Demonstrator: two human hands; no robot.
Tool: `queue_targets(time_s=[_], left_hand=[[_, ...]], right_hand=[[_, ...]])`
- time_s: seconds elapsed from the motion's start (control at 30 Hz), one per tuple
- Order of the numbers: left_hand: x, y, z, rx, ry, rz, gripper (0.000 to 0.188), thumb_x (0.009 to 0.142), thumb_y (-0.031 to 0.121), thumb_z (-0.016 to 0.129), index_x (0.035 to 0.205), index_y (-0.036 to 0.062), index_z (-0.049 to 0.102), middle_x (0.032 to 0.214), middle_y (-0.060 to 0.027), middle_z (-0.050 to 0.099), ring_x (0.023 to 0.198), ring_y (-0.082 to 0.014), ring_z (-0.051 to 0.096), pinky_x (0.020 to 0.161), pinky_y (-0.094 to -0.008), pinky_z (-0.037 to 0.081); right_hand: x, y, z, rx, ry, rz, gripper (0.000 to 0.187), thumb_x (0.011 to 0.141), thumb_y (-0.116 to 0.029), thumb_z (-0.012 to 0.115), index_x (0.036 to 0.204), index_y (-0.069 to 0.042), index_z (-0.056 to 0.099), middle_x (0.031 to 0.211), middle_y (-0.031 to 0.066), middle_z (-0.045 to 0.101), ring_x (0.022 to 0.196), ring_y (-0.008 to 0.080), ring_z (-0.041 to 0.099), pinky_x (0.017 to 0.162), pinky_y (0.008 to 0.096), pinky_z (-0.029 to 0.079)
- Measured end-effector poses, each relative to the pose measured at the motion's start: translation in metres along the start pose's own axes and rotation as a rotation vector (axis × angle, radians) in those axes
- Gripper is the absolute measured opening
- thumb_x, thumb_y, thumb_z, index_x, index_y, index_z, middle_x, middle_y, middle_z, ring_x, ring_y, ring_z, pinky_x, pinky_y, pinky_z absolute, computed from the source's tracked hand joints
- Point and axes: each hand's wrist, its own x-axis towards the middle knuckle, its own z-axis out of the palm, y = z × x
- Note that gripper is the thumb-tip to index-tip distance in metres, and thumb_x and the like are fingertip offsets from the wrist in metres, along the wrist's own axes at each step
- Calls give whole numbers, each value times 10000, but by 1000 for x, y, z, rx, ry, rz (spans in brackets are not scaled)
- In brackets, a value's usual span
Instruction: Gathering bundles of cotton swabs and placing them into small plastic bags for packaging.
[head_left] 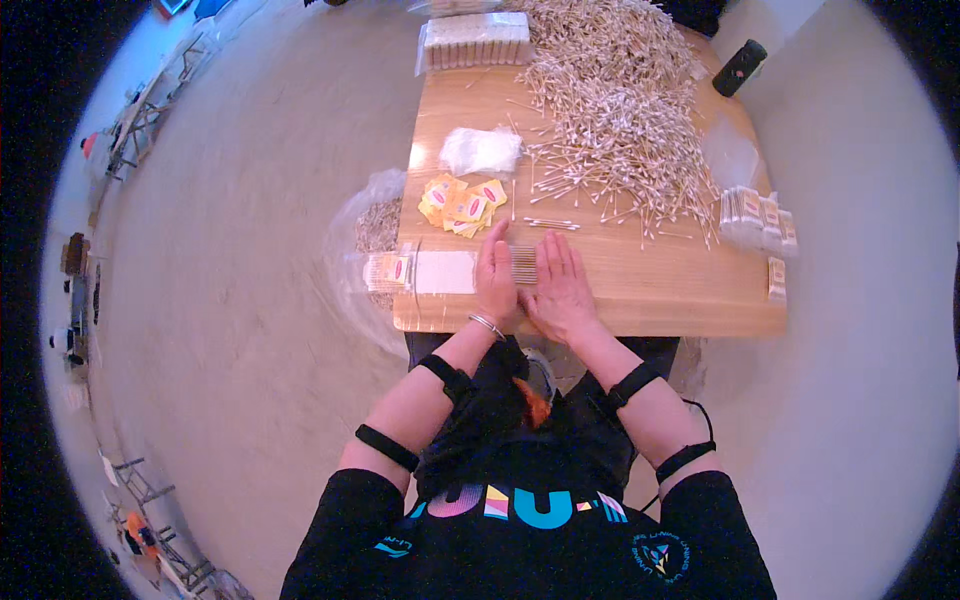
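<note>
A row of cotton swabs (523,265) lies side by side on the table near its front edge, between my two hands. My left hand (496,280) stands on its edge along the row's left side, fingers stretched out. At the row's right side my right hand (563,292) rests with straight fingers, palm down. Neither hand is closed around anything. Left of my left hand is a white flat rectangular piece (446,272). Past it, at the table's left edge, sits a clear packet of swabs (387,270) with an orange label. A few loose swabs (552,224) lie just beyond my fingertips.
A large heap of cotton swabs (615,110) covers the table's far right. Yellow cards (462,205), white plastic bags (481,151) and a bundled pack (474,42) lie at left. Filled packets (757,219) and a black bottle (739,68) are at right. A clear sack (372,225) hangs beside the table.
</note>
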Motion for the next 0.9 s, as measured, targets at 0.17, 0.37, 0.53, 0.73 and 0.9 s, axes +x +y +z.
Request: queue_targets(time_s=[0.17, 0.37, 0.53, 0.73, 0.9], left_hand=[[2, 3, 0, -56, -7, -7, 477, 971, 340, 329, 1248, -25, 460, 1258, -153, 500, 1189, -234, 441, 1010, -322, 312], [3, 1, -3, -80, -32, -7, 474, 973, 335, 323, 1245, -26, 463, 1251, -150, 505, 1179, -225, 445, 1006, -315, 313], [0, 9, -11, 14, -106, -31, 437, 957, 297, 369, 1233, -25, 472, 1273, -157, 480, 1205, -257, 421, 1029, -338, 286], [-31, 24, -49, 928, -373, 459, 430, 844, 251, 538, 1220, 46, 500, 1168, -153, 476, 1098, -334, 414, 963, -434, 304], [-49, 46, -49, 1054, -543, 331, 517, 827, 335, 566, 1275, 99, 459, 1027, -120, 482, 1003, -289, 433, 880, -410, 313]], right_hand=[[1, -1, -4, 45, -34, 1, 792, 835, -439, 500, 1361, 80, 212, 1453, 222, 163, 1372, 322, 104, 1113, 439, 99], [-2, 0, -6, 58, -48, -63, 828, 818, -457, 518, 1360, 85, 205, 1454, 238, 144, 1370, 335, 102, 1115, 431, 99], [1, 0, -8, 36, -108, -54, 882, 801, -483, 535, 1369, 85, 170, 1455, 243, 132, 1370, 339, 98, 1120, 422, 88], [1, 0, -3, 76, -71, -50, 957, 760, -510, 574, 1387, 61, 131, 1460, 234, 118, 1375, 329, 83, 1122, 421, 74], [0, 1, -4, 85, -89, -57, 1003, 717, -511, 622, 1385, 58, 137, 1467, 222, 95, 1377, 325, 72, 1122, 424, 76]])
